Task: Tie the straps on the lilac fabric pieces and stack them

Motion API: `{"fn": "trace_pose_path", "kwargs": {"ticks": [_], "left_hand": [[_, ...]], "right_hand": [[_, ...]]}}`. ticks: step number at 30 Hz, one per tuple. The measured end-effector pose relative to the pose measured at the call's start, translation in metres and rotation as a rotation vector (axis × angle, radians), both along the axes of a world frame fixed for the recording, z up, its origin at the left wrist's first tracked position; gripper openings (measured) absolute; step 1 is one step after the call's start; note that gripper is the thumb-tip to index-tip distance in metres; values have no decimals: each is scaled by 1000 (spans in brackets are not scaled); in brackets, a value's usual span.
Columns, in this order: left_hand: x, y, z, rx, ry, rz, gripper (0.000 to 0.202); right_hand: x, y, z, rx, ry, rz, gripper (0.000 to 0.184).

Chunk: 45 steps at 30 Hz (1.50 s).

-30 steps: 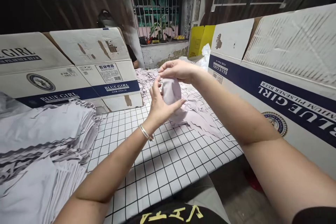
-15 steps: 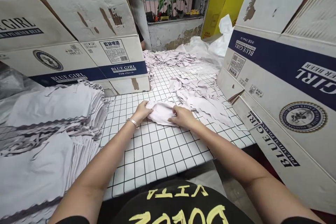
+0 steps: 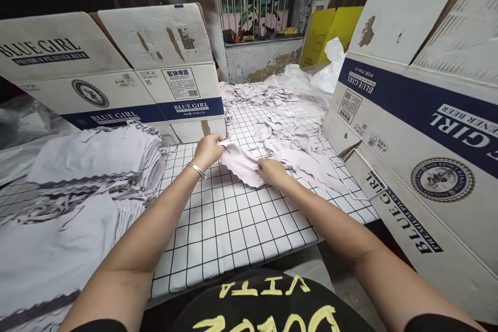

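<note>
A pale lilac cloth piece (image 3: 241, 163) with a wavy edge is stretched between my two hands just above the black-gridded white table (image 3: 233, 228). My left hand (image 3: 208, 149), with a silver bangle at the wrist, pinches its far left corner. My right hand (image 3: 272, 172) grips its near right edge, fingers closed. Behind my right hand lies a loose heap of similar cloth pieces (image 3: 295, 150).
A tall stack of flattened pale cloth pieces (image 3: 78, 187) fills the left side. Blue Girl cardboard boxes stand at the left back (image 3: 128, 78) and along the right (image 3: 420, 119). White plastic bags (image 3: 311, 75) and more cloth lie at the table's far end, below a barred window.
My hands came down from chest height, where they held a bunched cloth, to the table. They have since pulled the cloth apart, the left hand moving farther away.
</note>
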<state>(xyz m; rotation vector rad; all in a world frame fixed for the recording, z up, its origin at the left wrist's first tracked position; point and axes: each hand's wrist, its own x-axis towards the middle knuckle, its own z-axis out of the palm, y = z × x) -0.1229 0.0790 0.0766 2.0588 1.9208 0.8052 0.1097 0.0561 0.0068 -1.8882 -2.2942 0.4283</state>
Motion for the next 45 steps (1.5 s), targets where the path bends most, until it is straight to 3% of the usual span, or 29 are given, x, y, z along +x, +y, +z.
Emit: {"fn": "trace_pose_path", "kwargs": {"ticks": [5, 8, 10, 12, 15, 21, 23, 24, 25, 27, 29, 32, 34, 35, 36, 38, 42, 45], "left_hand": [[-31, -3, 6, -71, 135, 64, 15], [-52, -4, 12, -132, 157, 75, 11], [-61, -1, 24, -187, 132, 48, 8], [-65, 4, 45, -245, 49, 13, 6], [-67, 17, 91, -251, -84, 24, 6], [-66, 42, 190, -23, 24, 152, 16], [-65, 37, 207, 58, 69, 191, 19], [-65, 30, 207, 98, 107, 198, 20], [-65, 20, 201, 129, 147, 198, 20], [-63, -10, 168, 144, 215, 170, 18], [-60, -48, 110, 84, 226, 140, 16], [-54, -107, 9, -60, 161, 99, 14], [-49, -138, -42, -171, 117, 86, 21], [-47, -148, -59, -207, 100, 85, 24], [-45, -155, -70, -227, 86, 87, 25], [-39, -159, -77, -220, 67, 95, 25], [-21, -154, -55, -72, 106, 44, 28], [-12, -155, -39, 78, 202, -4, 27]], "right_hand": [[29, 7, 15, -9, 31, -67, 15], [55, 13, 40, -3, 64, -118, 19], [65, 20, 63, 17, 90, -151, 17], [68, 32, 91, 68, 155, -187, 10], [64, 60, 135, 164, 286, -241, 4], [49, 121, 214, 304, 512, -287, 10], [47, 120, 227, 328, 532, -274, 12], [46, 113, 227, 334, 536, -249, 12], [47, 101, 222, 344, 531, -212, 12], [49, 67, 194, 355, 480, -132, 11], [55, 24, 145, 329, 364, -79, 7], [65, -41, 59, 133, 210, -69, 8], [67, -74, 15, 19, 168, -17, 10], [64, -86, 1, 15, 167, 13, 12], [57, -96, -8, 39, 181, 50, 15], [31, -109, -11, 129, 229, 130, 25], [-48, -116, 1, 286, 270, 317, 41], [-82, -106, -1, 404, 137, 340, 23]]}}
